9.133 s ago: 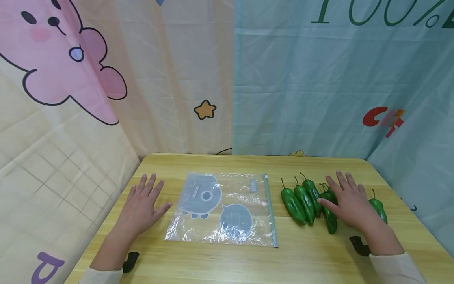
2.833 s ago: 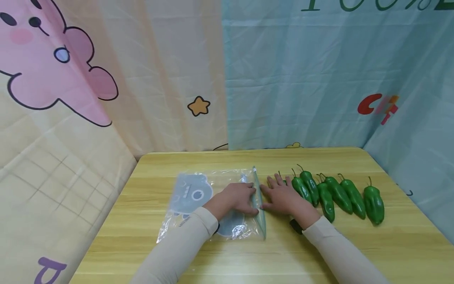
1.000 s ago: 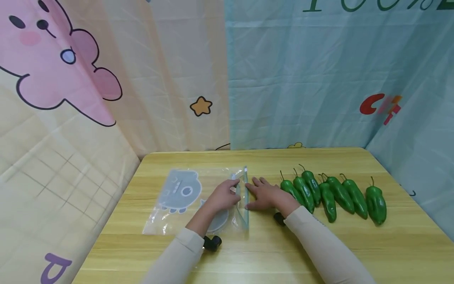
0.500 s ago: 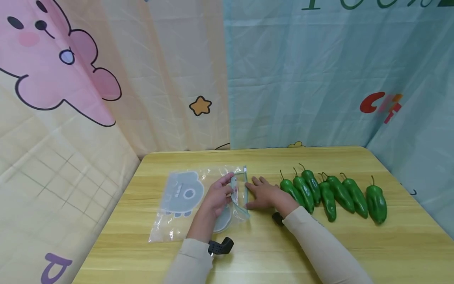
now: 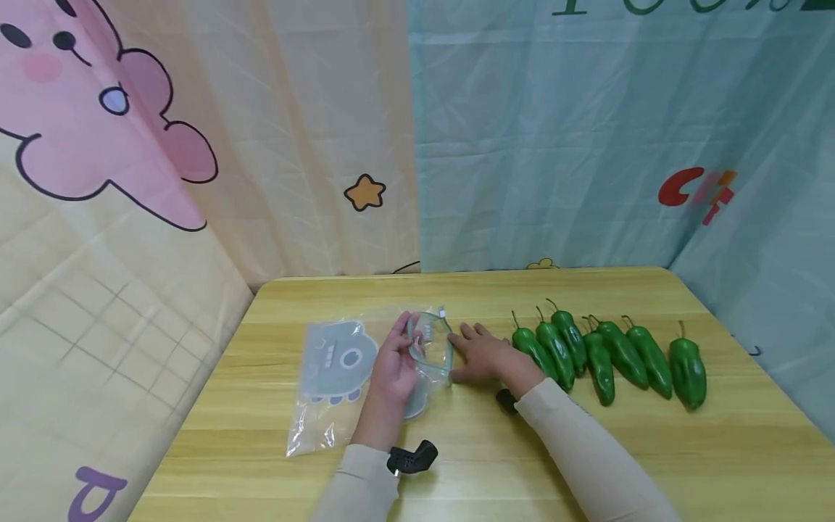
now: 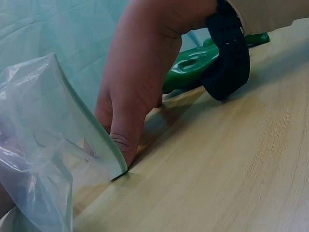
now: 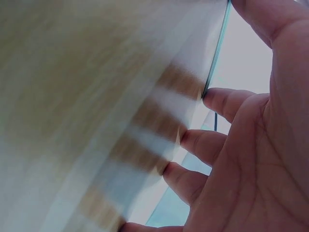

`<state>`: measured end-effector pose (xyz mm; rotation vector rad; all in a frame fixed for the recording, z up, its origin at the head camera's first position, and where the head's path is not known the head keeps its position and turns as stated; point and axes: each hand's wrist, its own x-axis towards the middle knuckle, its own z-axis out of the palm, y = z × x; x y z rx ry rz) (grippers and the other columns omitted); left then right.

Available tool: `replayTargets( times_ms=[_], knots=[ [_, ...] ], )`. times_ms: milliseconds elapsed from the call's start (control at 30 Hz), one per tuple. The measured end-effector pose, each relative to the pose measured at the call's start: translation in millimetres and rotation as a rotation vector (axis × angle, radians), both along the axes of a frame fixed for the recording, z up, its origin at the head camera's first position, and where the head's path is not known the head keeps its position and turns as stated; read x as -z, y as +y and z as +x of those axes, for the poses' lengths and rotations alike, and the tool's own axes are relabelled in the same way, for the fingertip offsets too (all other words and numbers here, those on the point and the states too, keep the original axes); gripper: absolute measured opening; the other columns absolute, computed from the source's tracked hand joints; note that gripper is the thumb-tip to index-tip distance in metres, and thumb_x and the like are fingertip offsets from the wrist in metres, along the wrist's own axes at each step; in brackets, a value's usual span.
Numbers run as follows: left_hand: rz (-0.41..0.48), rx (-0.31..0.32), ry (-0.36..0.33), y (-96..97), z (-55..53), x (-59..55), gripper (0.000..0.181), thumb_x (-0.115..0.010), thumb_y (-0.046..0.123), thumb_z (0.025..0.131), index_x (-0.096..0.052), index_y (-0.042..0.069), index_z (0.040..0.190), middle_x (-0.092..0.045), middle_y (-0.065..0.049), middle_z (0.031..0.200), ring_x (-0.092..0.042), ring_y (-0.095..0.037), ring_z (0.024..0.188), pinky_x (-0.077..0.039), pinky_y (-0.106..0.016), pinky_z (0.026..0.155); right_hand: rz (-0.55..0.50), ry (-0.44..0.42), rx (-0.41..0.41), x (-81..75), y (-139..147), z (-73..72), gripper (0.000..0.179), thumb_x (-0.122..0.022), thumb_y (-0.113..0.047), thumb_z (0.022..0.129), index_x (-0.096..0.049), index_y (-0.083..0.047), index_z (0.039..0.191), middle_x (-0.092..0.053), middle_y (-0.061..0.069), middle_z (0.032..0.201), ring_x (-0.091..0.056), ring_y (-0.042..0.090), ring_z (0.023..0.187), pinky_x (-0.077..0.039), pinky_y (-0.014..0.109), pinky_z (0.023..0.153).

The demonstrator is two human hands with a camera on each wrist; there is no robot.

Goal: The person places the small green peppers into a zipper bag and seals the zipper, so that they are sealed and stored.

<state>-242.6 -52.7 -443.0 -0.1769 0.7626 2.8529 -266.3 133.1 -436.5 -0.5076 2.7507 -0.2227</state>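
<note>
A clear plastic zip bag (image 5: pixel 326 362) with grey cartoon prints lies on the table, its mouth facing right and gaping. My left hand (image 5: pixel 391 370), palm turned upward, holds the raised upper edge of the mouth in its fingers. Fingertips of my right hand (image 5: pixel 483 357) rest on the table against the bag's lower edge, fingers spread. In the left wrist view the green zip strip (image 6: pixel 87 116) stands up beside the right hand (image 6: pixel 140 72). The right wrist view has that hand's fingertips (image 7: pixel 193 140) on the tabletop. Several green peppers (image 5: pixel 603 355) lie right of it.
The light wooden table (image 5: pixel 496 464) has a patterned cloth (image 5: pixel 541 145) hanging behind it and at both sides. A black wrist device (image 5: pixel 412 458) sits on the left wrist, another (image 5: pixel 506 401) under the right. Pepper stems point toward the far edge.
Both hands have come from the table's sides to the bag, which has shifted left. The left hand has turned palm up and lifted the upper edge, widening the mouth. The peppers stay in place.
</note>
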Motion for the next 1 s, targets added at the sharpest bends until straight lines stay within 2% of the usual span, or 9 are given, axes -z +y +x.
replayTargets(
  times_ms=[67, 167, 233, 300, 467, 567, 733, 867, 1000],
  knots=[
    [-0.003, -0.016, -0.008, 0.0, 0.5, 0.1, 0.064, -0.027, -0.012, 0.091, -0.031, 0.008, 0.152, -0.042, -0.008, 0.149, -0.056, -0.01, 0.078, -0.047, -0.014, 0.067, -0.002, -0.005, 0.0, -0.8, -1, 0.0, 0.082, -0.063, -0.055, 0.088, -0.032, -0.021, 0.157, -0.018, 0.012, 0.163, -0.013, 0.04, 0.148, -0.026, 0.075, 0.102],
    [-0.082, -0.019, 0.019, -1.9, 1.0, 0.1, 0.064, -0.026, -0.018, 0.086, -0.039, 0.006, 0.144, -0.046, -0.008, 0.143, -0.055, -0.01, 0.083, -0.047, -0.014, 0.068, -0.005, -0.013, 0.007, -2.1, -3, 0.3, 0.083, -0.063, -0.056, 0.088, -0.031, -0.021, 0.157, -0.018, 0.012, 0.163, -0.013, 0.04, 0.148, -0.026, 0.075, 0.102],
    [-0.168, -0.002, 0.055, -4.1, 1.3, 0.2, 0.066, -0.026, -0.021, 0.082, -0.044, 0.004, 0.141, -0.047, -0.009, 0.143, -0.054, -0.011, 0.091, -0.047, -0.015, 0.072, -0.008, -0.015, 0.013, -2.6, -3, 0.2, 0.084, -0.064, -0.057, 0.088, -0.032, -0.02, 0.157, -0.018, 0.012, 0.163, -0.013, 0.04, 0.148, -0.026, 0.075, 0.102],
    [-0.271, 0.025, 0.097, -6.7, 1.5, 0.3, 0.067, -0.027, -0.022, 0.08, -0.046, 0.001, 0.14, -0.046, -0.011, 0.146, -0.054, -0.014, 0.103, -0.048, -0.02, 0.083, -0.01, -0.017, 0.019, -2.9, -3, 0.1, 0.085, -0.064, -0.057, 0.088, -0.031, -0.02, 0.157, -0.018, 0.012, 0.163, -0.012, 0.04, 0.148, -0.026, 0.075, 0.102],
    [-0.49, 0.114, 0.151, -12.4, 2.1, 0.1, 0.064, -0.036, -0.018, 0.082, -0.048, 0.0, 0.142, -0.046, -0.011, 0.149, -0.048, -0.023, 0.125, -0.043, -0.037, 0.103, -0.024, -0.022, 0.033, -2.3, -3, 0.1, 0.086, -0.065, -0.058, 0.087, -0.032, -0.02, 0.156, -0.018, 0.012, 0.163, -0.012, 0.04, 0.148, -0.025, 0.076, 0.102],
    [-0.553, 0.147, 0.15, -14.6, 2.5, -0.9, 0.061, -0.041, -0.015, 0.085, -0.049, 0.002, 0.143, -0.047, -0.01, 0.148, -0.05, -0.023, 0.12, -0.047, -0.034, 0.096, -0.026, -0.02, 0.038, -2.0, -2, 0.2, 0.087, -0.065, -0.059, 0.087, -0.032, -0.02, 0.157, -0.018, 0.012, 0.163, -0.012, 0.04, 0.148, -0.025, 0.076, 0.102],
    [-0.686, 0.166, 0.128, -17.9, 2.3, -0.9, 0.056, -0.048, -0.009, 0.087, -0.055, 0.008, 0.14, -0.05, -0.007, 0.145, -0.052, -0.018, 0.101, -0.046, -0.023, 0.072, -0.024, -0.014, 0.035, -1.6, -2, 0.2, 0.088, -0.065, -0.06, 0.086, -0.031, -0.019, 0.157, -0.017, 0.012, 0.163, -0.012, 0.041, 0.148, -0.025, 0.076, 0.102],
    [-0.837, 0.183, 0.135, -19.8, 1.0, 1.6, 0.053, -0.053, -0.006, 0.087, -0.059, 0.01, 0.138, -0.05, -0.005, 0.144, -0.053, -0.019, 0.1, -0.047, -0.024, 0.073, -0.019, -0.013, 0.038, -1.0, -2, 0.3, 0.089, -0.065, -0.062, 0.086, -0.031, -0.02, 0.157, -0.017, 0.012, 0.164, -0.012, 0.041, 0.148, -0.025, 0.076, 0.102],
    [-0.889, 0.205, 0.164, -20.0, 0.9, 3.4, 0.053, -0.054, -0.004, 0.087, -0.058, 0.006, 0.138, -0.051, -0.01, 0.144, -0.055, -0.02, 0.103, -0.048, -0.026, 0.076, -0.016, -0.011, 0.036, -0.2, -2, 0.4, 0.089, -0.064, -0.062, 0.086, -0.031, -0.019, 0.157, -0.017, 0.012, 0.164, -0.012, 0.04, 0.148, -0.025, 0.076, 0.102]
  ],
)
